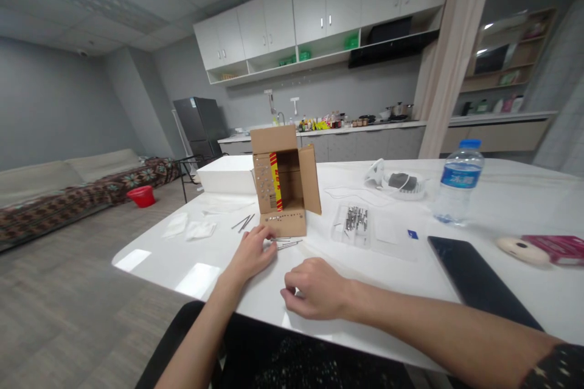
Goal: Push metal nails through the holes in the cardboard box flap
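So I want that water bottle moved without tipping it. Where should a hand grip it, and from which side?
Grip the water bottle around its middle, at the label band, coming from the near side. It stands upright, and nothing crowds it there.

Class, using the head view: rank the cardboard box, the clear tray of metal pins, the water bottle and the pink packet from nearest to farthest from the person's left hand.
1. Cardboard box, just beyond the left hand.
2. Clear tray of metal pins, to the right of the box.
3. Water bottle, farther right and back.
4. Pink packet, at the far right edge.
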A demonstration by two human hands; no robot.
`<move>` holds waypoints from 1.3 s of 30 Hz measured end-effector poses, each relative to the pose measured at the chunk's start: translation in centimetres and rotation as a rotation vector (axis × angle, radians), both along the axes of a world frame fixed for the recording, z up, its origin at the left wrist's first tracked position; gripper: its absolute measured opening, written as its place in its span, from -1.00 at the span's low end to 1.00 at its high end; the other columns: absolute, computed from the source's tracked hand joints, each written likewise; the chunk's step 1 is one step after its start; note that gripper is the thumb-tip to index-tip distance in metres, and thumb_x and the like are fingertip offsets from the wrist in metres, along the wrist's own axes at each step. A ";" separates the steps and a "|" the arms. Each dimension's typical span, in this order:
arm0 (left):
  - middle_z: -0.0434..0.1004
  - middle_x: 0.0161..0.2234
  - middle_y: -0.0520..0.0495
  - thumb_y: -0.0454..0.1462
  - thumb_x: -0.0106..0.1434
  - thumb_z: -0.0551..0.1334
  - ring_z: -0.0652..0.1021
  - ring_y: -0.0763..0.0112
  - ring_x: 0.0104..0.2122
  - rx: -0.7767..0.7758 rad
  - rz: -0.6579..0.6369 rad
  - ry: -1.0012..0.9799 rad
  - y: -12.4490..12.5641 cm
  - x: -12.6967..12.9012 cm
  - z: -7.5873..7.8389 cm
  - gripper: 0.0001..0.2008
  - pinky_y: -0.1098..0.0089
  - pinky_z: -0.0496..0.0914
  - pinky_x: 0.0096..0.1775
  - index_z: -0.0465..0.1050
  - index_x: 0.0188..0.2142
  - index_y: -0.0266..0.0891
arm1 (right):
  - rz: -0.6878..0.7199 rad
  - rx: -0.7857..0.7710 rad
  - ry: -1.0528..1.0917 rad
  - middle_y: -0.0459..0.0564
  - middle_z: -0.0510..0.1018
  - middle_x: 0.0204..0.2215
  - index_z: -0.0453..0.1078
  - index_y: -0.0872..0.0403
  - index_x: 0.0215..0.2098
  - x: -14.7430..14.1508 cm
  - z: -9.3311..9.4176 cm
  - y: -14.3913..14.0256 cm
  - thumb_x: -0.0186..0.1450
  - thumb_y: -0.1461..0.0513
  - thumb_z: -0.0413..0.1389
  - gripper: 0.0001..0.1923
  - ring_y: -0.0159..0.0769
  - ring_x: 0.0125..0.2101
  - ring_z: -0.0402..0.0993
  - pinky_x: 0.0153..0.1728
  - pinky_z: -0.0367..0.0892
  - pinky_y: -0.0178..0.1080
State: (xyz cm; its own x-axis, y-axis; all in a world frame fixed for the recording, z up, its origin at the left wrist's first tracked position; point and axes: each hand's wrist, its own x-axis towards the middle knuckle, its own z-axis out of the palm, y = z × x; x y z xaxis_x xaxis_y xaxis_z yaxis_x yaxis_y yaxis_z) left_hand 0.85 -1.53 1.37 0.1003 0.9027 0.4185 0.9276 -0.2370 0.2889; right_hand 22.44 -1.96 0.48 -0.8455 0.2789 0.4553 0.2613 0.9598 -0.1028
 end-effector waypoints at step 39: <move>0.49 -0.37 -0.02 -0.25 0.23 0.09 0.49 0.34 -0.33 0.037 -0.005 -0.215 1.2 -1.0 -0.8 -0.89 0.28 0.37 -0.20 0.36 -0.33 -0.19 | -0.061 -0.135 -0.050 -0.08 0.55 -0.54 0.40 0.09 -0.43 0.1 -0.1 0.2 0.32 0.17 0.03 -0.78 -0.38 -0.56 0.36 -0.51 0.02 -0.32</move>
State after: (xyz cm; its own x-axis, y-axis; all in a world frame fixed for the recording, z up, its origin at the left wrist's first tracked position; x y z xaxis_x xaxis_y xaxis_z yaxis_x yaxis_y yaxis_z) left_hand -0.18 -0.30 0.57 0.0096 0.8862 0.4631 0.8444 -0.2553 0.4710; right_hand 22.55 -1.76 0.36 -0.8459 0.3858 0.3682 0.3263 0.9205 -0.2149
